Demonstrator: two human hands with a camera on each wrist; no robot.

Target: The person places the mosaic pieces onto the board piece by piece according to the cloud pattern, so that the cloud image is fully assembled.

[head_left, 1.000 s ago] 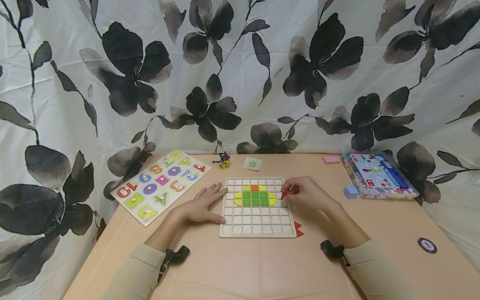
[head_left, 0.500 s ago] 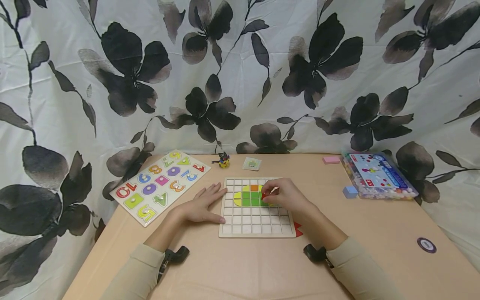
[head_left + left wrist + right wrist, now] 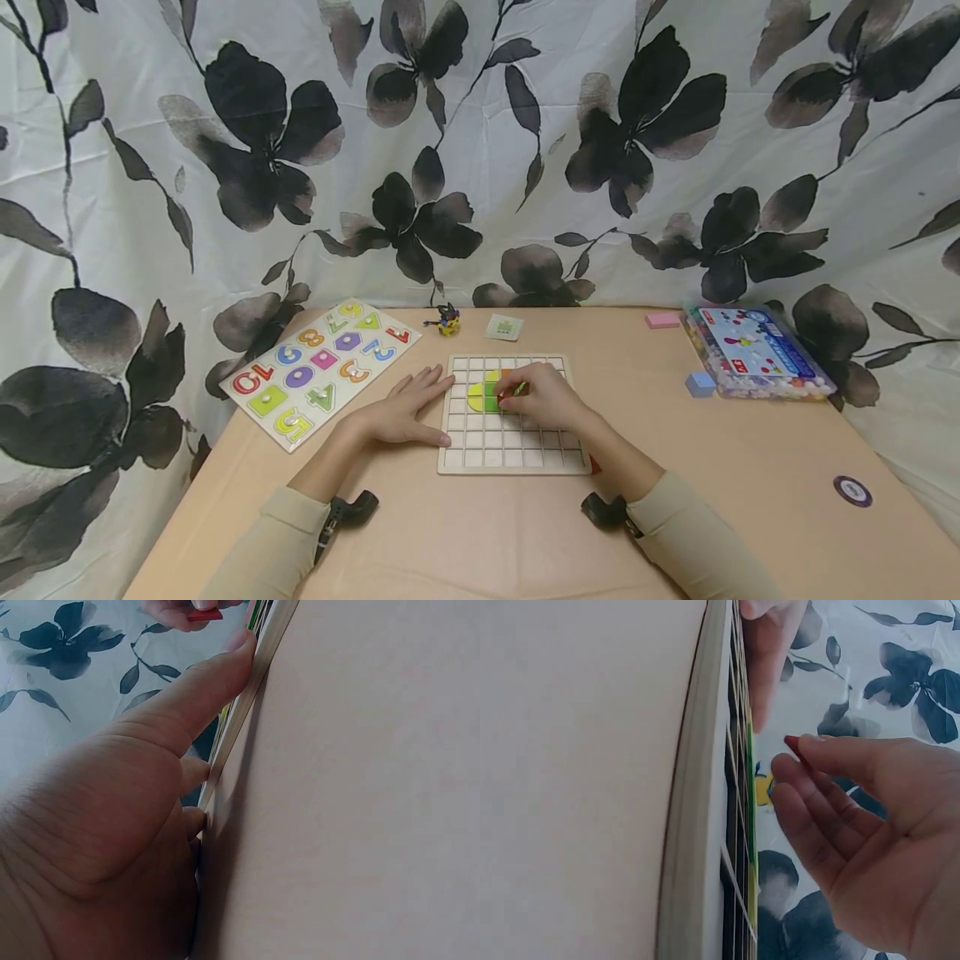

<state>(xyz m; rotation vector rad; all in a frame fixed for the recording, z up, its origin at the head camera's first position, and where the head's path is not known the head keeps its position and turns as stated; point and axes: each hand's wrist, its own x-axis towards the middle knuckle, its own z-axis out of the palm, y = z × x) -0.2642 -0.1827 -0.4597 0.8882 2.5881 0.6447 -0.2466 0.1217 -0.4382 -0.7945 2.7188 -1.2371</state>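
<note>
A white grid board (image 3: 480, 458) with raised lines lies on the table, with yellow (image 3: 476, 397) and green tiles (image 3: 491, 402) in its upper part. My left hand (image 3: 405, 412) rests at the board's left edge, fingers spread and straight, thumb (image 3: 217, 675) against the edge in the left wrist view. Over the tiles, my right hand (image 3: 551, 398) pinches a small red piece (image 3: 795, 745) between thumb and index finger, above the board's surface in the right wrist view. The right hand hides several tiles. Another red piece (image 3: 596, 467) shows partly at the board's lower right edge.
A number-and-shape puzzle board (image 3: 345, 346) lies at the left. Behind the grid board are a small yellow-black figure (image 3: 447, 320) and a square card (image 3: 504, 327). At the right are a pink block (image 3: 663, 320), blue block (image 3: 701, 384), plastic box (image 3: 757, 350) and round disc (image 3: 853, 491).
My right hand has moved left with the red piece, from the board's right edge to over the tiles. The left hand stays in place.
</note>
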